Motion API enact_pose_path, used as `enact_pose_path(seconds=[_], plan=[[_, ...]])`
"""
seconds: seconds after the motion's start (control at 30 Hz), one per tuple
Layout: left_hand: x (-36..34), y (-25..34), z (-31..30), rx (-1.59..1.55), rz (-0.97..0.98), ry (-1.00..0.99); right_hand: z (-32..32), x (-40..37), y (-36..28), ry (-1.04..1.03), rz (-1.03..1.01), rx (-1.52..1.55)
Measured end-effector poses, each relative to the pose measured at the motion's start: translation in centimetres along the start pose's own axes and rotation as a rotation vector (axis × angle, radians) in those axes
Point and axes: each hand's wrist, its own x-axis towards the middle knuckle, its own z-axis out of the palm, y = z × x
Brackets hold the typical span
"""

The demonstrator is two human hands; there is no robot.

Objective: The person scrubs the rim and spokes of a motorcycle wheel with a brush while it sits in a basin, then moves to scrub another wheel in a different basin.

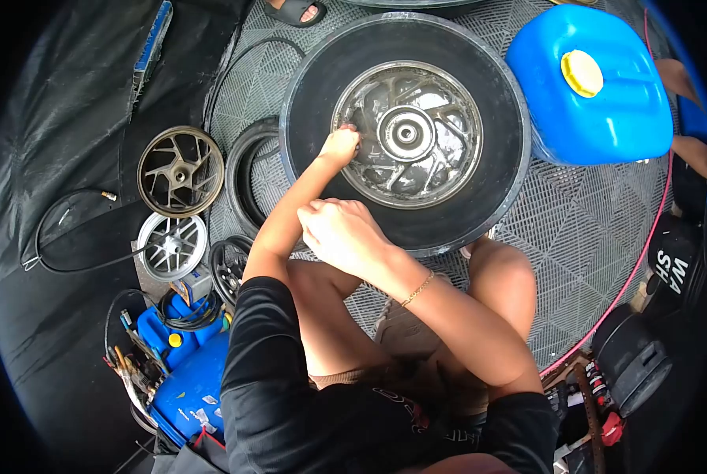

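Note:
A spoked metal wheel point(407, 186) lies flat and wet-looking inside a large round black tub point(306, 103). At the wheel's left rim is my left hand point(342, 145), its fingers curled against the rim; whether anything small is inside them cannot be made out. My right hand point(339, 229) is nearer to me, above the tub's lower left edge, fingers folded in. What it may hold is hidden. A bracelet circles the right wrist.
A blue jerrycan point(606, 118) with a yellow cap stands right of the tub. On the left lie a bronze wheel point(154, 175), a silver wheel point(157, 263) and a black tyre point(239, 189). Another person's sandalled foot point(310, 13) shows at the top; limbs appear at right.

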Motion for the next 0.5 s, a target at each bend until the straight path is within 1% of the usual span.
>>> enact_pose_path(seconds=[0.1, 0.17, 0.2, 0.27, 0.3, 0.33, 0.4, 0.43, 0.5], plan=[[0.3, -0.1, -0.3, 0.066, -0.003, -0.016, 0.1, -0.1, 0.1, -0.019, 0.001, -0.015], [1.2, -0.4, -0.6, 0.109, -0.027, 0.058, 0.0, -0.1, 0.1, -0.006, -0.001, 0.011], [1.6, -0.3, -0.6, 0.107, -0.025, 0.056, 0.0, -0.1, 0.1, -0.006, 0.002, 0.011], [2.5, 0.3, -0.4, 0.165, 0.007, 0.026, -0.1, -0.1, 0.2, -0.008, 0.003, -0.009], [2.9, 0.8, -0.3, 0.265, 0.020, 0.050, -0.1, -0.1, 0.2, -0.009, 0.004, -0.012], [3.3, 1.2, -0.2, 0.263, 0.021, 0.052, 0.0, 0.0, 0.2, -0.010, 0.008, -0.018], [4.1, 1.5, 0.6, 0.259, 0.055, 0.126, 0.1, -0.1, 0.1, -0.014, 0.015, -0.021], [4.6, 1.6, 0.9, 0.361, 0.122, 0.181, 0.1, -0.1, 0.1, -0.016, 0.017, -0.014], [5.3, 2.3, 1.2, 0.397, 0.105, 0.161, 0.2, -0.1, 0.2, -0.018, 0.019, -0.008]])
